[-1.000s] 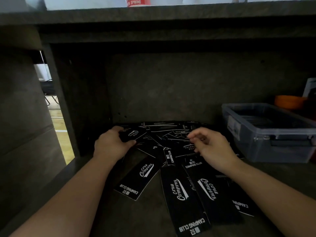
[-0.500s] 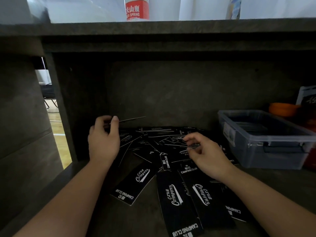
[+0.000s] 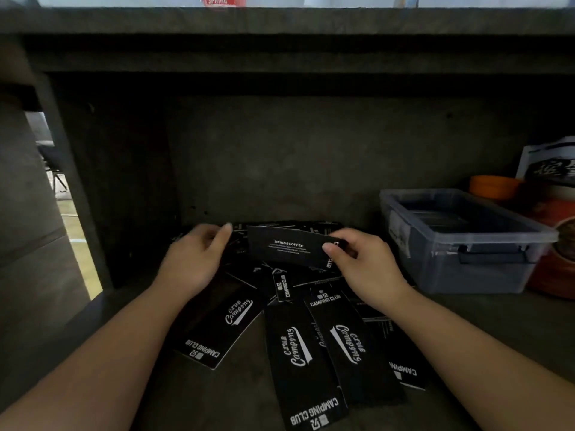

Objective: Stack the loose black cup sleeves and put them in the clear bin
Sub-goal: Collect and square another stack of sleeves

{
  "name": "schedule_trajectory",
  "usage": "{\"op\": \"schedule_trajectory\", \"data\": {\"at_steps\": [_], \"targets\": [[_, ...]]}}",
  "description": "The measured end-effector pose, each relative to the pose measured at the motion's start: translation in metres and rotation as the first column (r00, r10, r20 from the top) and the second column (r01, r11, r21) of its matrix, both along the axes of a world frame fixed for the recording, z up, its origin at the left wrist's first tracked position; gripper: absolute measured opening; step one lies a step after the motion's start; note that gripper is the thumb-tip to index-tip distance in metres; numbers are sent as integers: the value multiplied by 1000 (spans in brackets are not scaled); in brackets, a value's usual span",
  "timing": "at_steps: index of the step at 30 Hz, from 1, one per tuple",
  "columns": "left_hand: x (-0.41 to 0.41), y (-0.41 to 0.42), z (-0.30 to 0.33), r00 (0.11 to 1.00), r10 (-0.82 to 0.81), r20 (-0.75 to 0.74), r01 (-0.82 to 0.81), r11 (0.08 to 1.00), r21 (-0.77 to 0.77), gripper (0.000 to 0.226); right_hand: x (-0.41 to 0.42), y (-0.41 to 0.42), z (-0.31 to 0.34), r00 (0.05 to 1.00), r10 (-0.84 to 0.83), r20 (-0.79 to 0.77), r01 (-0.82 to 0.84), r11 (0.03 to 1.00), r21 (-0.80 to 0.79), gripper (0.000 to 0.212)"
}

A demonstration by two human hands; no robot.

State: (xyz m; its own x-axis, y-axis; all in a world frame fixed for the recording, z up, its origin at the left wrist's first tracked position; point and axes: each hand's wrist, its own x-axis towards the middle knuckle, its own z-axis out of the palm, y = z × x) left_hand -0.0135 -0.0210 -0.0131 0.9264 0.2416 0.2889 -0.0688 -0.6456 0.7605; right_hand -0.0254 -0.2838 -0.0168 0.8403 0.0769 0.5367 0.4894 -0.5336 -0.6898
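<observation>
Right hand [image 3: 367, 265] pinches one flat black cardboard cup sleeve [image 3: 286, 248] by its right end, thumb on the printed face, raised above the pile. Left hand [image 3: 193, 259] blurred at the sleeve's left end, fingers loosely curled; cannot tell if it grips anything. Below and between both hands, loose pile of flat matte black sleeves with white lettering [image 3: 311, 353] fanned over the dark rough shelf surface [image 3: 217, 399]. Clear rectangular plastic bin [image 3: 460, 244] just right of the right hand, dark flat contents inside, unclear. Orange round container [image 3: 494, 186] behind the bin.
</observation>
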Motion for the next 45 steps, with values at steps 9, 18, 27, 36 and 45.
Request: {"op": "schedule_trajectory", "data": {"at_steps": [9,18,27,36,45], "targets": [[21,41,-18,945,227,-235,-128,920,371,72,2,-3,0,997,-79,-23,79,997,10,7],[7,27,-5,948,317,32,-312,900,304,53,5,-7,1,993,-111,-46,114,990,82,17],[-13,9,16,829,342,443,-315,939,-136,45,6,-9,0,987,-147,-58,153,982,110,22],[-4,-7,-2,980,197,7,-186,937,-295,61,2,-3,0,997,-61,-55,64,996,55,22],[6,-15,-11,990,2,144,27,979,-200,31,5,0,-2,992,37,-119,-18,988,156,23]]}}
